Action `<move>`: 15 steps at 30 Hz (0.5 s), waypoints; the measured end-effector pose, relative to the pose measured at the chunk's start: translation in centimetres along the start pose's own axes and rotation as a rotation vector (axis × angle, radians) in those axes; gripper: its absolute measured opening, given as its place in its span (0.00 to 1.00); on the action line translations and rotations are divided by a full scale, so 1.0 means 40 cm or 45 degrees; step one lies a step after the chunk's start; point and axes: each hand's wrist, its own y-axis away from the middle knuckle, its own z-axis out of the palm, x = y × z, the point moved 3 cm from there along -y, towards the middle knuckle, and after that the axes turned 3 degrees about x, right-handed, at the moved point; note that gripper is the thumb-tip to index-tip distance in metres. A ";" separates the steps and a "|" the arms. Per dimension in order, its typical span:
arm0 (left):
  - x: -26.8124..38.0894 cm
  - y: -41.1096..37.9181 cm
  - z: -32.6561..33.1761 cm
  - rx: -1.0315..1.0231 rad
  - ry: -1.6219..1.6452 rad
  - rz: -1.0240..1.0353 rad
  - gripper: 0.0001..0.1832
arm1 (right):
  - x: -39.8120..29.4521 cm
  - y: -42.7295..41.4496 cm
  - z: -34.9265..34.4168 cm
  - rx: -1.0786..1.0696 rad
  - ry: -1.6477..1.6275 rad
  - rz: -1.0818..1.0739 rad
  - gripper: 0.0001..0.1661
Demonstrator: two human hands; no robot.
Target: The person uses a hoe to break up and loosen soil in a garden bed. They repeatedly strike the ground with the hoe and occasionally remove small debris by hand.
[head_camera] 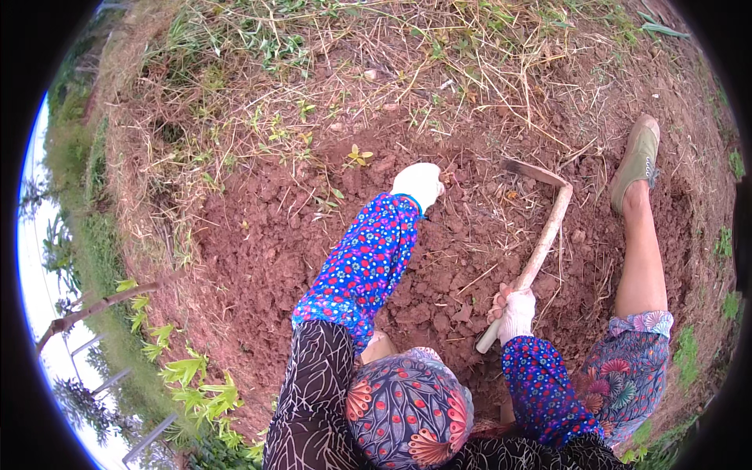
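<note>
My left hand [418, 183], in a white glove, is down at the loose reddish-brown soil [258, 252]. Its fingers are turned away from view, so whether they hold anything is unclear. Dry stalks and a small reddish bit of plant lie right beside the fingertips. In a pale glove with bare fingertips, my right hand [517, 308] grips the wooden handle [543, 241] of a short hoe near its butt end. The hoe's metal blade [536, 172] points left, close to the ground, to the right of my left hand.
Dry grass and weeds [352, 64] cover the ground ahead. A small yellow-leaved seedling [358, 155] grows near my left hand. My leg stretches out at right, ending in a green canvas shoe [637, 155]. A thin branch [111, 305] and a leafy plant [205, 393] stand at left.
</note>
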 end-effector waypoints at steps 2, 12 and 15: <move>-0.101 0.075 0.061 -0.075 0.889 -0.236 0.10 | 0.004 0.010 0.012 -0.059 0.032 0.007 0.08; -0.385 0.110 -0.133 0.642 -0.214 -0.359 0.09 | -0.008 0.013 0.010 -0.017 0.020 -0.066 0.09; -0.441 0.055 -0.059 0.259 -0.323 -0.626 0.14 | -0.005 0.017 0.013 -0.014 0.044 -0.065 0.09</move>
